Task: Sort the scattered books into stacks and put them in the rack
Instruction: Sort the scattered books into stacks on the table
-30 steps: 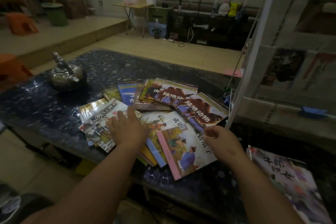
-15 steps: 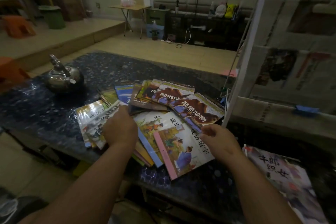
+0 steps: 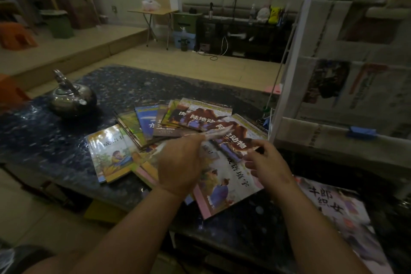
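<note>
- Thin book [image 3: 219, 135], pinched in my left hand [image 3: 180, 162]: smeared by motion, cover unreadable.
- Overlapped books [image 3: 144, 167] beneath that hand: covers mostly hidden.
- Pink-edged book [image 3: 224, 187]: right edge partly behind my right hand [image 3: 264, 162].
- White rack [image 3: 289, 69]: cut by the top and right edges; its newspapers [image 3: 355, 95] too blurred to read.
- Near-right book [image 3: 333, 213]: lower part blurred and runs out of frame.

Bare forearms [image 3: 133, 224], left hand [image 3: 180, 162], right hand [image 3: 266, 163].
</note>
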Available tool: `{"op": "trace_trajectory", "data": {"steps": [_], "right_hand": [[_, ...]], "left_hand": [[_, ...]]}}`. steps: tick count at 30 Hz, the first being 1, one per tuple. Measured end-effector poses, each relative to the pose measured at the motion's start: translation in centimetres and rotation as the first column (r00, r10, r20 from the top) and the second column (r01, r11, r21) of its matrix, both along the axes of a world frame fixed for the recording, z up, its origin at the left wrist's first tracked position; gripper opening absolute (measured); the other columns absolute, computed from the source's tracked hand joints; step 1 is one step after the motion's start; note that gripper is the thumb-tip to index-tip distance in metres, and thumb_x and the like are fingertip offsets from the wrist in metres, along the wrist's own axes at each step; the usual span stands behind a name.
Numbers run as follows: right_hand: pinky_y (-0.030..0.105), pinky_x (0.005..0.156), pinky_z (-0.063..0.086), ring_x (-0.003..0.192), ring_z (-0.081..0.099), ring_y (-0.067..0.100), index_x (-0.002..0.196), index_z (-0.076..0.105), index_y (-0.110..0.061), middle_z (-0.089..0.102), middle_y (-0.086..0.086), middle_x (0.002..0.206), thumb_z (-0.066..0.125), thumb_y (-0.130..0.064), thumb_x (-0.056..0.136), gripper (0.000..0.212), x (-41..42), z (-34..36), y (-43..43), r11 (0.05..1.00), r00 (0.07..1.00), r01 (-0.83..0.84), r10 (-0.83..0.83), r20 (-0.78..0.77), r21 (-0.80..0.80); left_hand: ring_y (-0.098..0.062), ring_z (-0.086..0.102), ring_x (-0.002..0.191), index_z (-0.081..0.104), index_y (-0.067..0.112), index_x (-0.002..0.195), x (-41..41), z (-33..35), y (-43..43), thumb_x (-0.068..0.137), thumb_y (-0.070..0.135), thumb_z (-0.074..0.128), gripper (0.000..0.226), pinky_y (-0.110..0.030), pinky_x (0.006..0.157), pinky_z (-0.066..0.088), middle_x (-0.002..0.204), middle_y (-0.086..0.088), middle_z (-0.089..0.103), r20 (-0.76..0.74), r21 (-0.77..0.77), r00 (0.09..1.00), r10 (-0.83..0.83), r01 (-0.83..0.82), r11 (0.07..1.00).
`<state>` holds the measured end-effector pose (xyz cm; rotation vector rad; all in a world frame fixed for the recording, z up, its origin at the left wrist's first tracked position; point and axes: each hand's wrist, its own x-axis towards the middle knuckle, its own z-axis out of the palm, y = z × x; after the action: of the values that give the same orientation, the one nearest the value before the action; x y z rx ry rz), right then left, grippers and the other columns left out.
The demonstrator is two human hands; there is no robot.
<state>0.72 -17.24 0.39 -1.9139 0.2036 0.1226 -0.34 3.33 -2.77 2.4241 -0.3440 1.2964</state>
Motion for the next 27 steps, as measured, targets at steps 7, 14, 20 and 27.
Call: {"op": "trace_trajectory", "data": {"steps": [7, 14, 20, 27], "right_hand": [[0.040, 0.087, 0.054, 0.094, 0.067, 0.023, 0.096, 0.066, -0.021, 0.069, 0.006, 0.101, 0.054, -0.025, 0.098, 0.013, 0.2, 0.3, 0.3, 0.952, 0.980, 0.132, -0.083, -0.182, 0.277], [0.028, 0.062, 0.054, 0.086, 0.065, 0.023, 0.096, 0.067, -0.012, 0.064, 0.010, 0.100, 0.055, 0.006, 0.092, 0.022, 0.1, -0.5, 0.2, 0.969, 0.973, 0.177, -0.146, -0.179, 0.172], [0.044, 0.078, 0.059, 0.088, 0.064, 0.023, 0.087, 0.065, -0.020, 0.061, 0.010, 0.109, 0.053, 0.010, 0.088, 0.032, -0.1, -0.7, -0.5, 0.980, 0.975, 0.196, -0.194, -0.107, 0.012], [0.032, 0.064, 0.057, 0.079, 0.064, 0.016, 0.092, 0.065, -0.020, 0.064, 0.008, 0.109, 0.052, 0.009, 0.088, 0.032, -0.9, -0.3, -4.0, 0.971, 0.972, 0.221, -0.227, -0.060, -0.096]], "left_hand": [[-0.024, 0.061, 0.073, 0.062, 0.016, 0.106, -1.3, -1.6, -2.8, 0.080, 0.020, 0.052, 0.029, -0.033, 0.064, 0.040, 0.086, -0.006, 0.071, -0.059, 0.145, 0.949, -0.310, 0.315, 0.938], [-0.022, 0.065, 0.067, 0.071, 0.014, 0.101, -2.0, -1.7, -3.6, 0.092, 0.031, 0.049, 0.029, -0.030, 0.056, 0.047, 0.087, -0.002, 0.072, -0.157, 0.211, 0.933, -0.324, 0.352, 0.912], [-0.024, 0.059, 0.087, 0.064, 0.017, 0.104, -0.5, -1.0, -3.5, 0.097, 0.028, 0.041, 0.026, -0.036, 0.071, 0.045, 0.096, -0.002, 0.064, -0.543, -0.099, 0.837, 0.065, -0.140, 0.985], [-0.025, 0.064, 0.086, 0.068, 0.025, 0.086, 1.5, -2.0, -4.3, 0.089, 0.017, 0.060, 0.011, -0.041, 0.079, 0.056, 0.092, -0.002, 0.069, -0.747, -0.559, 0.607, -0.270, -0.356, 0.749]]}}
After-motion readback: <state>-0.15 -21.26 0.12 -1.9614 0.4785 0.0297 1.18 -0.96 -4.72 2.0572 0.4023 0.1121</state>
